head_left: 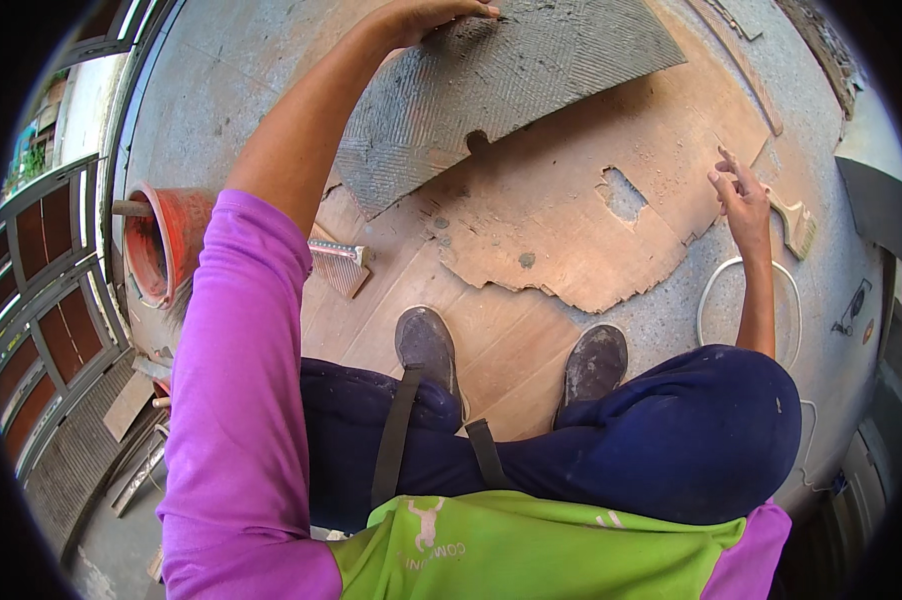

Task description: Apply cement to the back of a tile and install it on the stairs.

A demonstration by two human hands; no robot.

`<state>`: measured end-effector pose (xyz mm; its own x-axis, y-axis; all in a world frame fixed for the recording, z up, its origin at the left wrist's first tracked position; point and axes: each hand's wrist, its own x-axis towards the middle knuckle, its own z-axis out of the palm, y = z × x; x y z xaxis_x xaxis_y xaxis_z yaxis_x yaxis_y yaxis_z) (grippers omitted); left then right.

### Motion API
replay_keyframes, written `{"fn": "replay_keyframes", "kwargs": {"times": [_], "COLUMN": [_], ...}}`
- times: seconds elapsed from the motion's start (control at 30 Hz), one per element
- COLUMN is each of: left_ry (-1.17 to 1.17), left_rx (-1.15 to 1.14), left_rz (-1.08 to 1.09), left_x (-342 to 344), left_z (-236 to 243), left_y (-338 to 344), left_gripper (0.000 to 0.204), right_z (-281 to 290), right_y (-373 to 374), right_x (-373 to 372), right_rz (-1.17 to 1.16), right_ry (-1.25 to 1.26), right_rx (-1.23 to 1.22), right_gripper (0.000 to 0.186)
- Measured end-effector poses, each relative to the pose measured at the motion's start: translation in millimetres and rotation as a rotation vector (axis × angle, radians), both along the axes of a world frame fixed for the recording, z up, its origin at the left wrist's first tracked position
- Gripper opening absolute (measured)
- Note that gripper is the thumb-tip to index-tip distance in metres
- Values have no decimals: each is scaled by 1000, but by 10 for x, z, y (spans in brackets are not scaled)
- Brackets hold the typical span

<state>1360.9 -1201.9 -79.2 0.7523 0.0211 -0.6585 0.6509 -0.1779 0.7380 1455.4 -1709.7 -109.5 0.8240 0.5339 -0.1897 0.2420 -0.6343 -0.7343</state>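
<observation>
A large tile [531, 75] with combed grey mortar over its face is tilted up at the far side. My left hand [431, 18] grips its far left edge, fingers closed over it. Under and in front of it lies a thin brown board [541, 240] with a ragged near edge and a hole. On the right, my right hand [741, 195] hovers with its fingers apart and holds nothing. Beside it is a flat brush [799, 225] with pale bristles. Left of centre, a notched trowel [343, 262] rests on the wood-look tiles.
A red bucket [176, 235] with a wooden handle sticking out stands at the left. A white cable [706, 290] loops over the grey floor at the right. A dark metal-framed gate [51, 310] runs along the left. My shoes [429, 350] stand near the board's ragged edge.
</observation>
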Motion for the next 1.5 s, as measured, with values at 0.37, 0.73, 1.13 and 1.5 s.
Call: {"fn": "replay_keyframes", "kwargs": {"times": [0.37,0.73,1.13,1.5], "left_ry": [-1,170,257,119], "left_rx": [553,422,245,114], "left_rz": [-23,36,-37,224], "left_x": [-144,-224,-158,-216], "left_z": [-130,-330,-515,-139], "left_y": [182,467,1119,16], "left_gripper": [83,86,59,32], "right_z": [351,503,1227,619], "right_y": [-407,-1427,-3634,-1626], "right_x": [-774,-1407,-2391,-2239], "right_rz": [-42,-279,-758,-567], "right_ry": [-14,34,-37,193], "right_rx": [11,-89,-472,98], "right_gripper": [44,40,31,22]}}
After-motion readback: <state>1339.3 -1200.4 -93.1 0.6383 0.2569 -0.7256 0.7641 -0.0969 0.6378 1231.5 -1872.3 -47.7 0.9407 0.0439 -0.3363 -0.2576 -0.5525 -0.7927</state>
